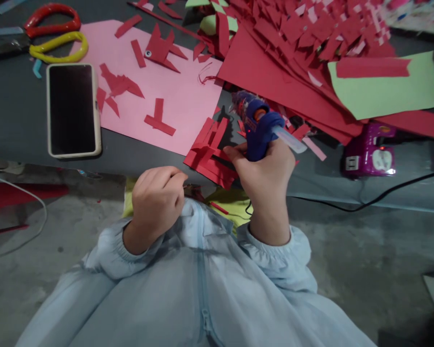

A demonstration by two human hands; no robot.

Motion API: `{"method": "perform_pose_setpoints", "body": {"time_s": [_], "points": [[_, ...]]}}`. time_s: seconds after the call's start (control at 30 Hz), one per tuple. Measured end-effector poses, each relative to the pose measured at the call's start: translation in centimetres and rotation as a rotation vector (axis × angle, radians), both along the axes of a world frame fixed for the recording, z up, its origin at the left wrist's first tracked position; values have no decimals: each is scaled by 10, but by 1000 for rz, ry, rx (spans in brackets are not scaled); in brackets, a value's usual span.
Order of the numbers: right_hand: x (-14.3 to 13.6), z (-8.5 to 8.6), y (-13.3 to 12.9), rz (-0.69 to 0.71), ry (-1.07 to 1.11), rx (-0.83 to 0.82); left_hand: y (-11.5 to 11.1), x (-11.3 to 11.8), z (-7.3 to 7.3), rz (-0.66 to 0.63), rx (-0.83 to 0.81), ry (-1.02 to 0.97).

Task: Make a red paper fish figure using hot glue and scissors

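Though plainly blue, glue gun (pixel 263 126) — nozzle (pixel 236 102) indistinct, handle (pixel 255 150) partly hidden.

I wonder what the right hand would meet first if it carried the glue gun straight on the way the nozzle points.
Probably the pink sheet, at its right edge; the height of the glue gun is unclear, so the right hand might pass above it.
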State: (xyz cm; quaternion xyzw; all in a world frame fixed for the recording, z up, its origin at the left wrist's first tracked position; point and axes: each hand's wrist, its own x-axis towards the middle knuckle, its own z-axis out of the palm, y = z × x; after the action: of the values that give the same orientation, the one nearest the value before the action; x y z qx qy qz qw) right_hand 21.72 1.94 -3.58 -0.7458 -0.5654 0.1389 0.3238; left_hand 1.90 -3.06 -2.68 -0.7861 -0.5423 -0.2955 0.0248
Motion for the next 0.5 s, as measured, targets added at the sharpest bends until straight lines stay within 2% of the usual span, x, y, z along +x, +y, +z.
{"method": "perform_pose_setpoints", "body": {"time_s": [0.17, 0.3, 0.5], "points": [[0, -1, -1, -3, 8, -1, -1, -1, -1, 19, -7, 9], [1, -4, -3, 14, 29, 12, -1, 0, -2, -13, -8, 3], [1, -5, -4, 9, -8, 36, 1, 7, -7, -219, -17, -11]]}}
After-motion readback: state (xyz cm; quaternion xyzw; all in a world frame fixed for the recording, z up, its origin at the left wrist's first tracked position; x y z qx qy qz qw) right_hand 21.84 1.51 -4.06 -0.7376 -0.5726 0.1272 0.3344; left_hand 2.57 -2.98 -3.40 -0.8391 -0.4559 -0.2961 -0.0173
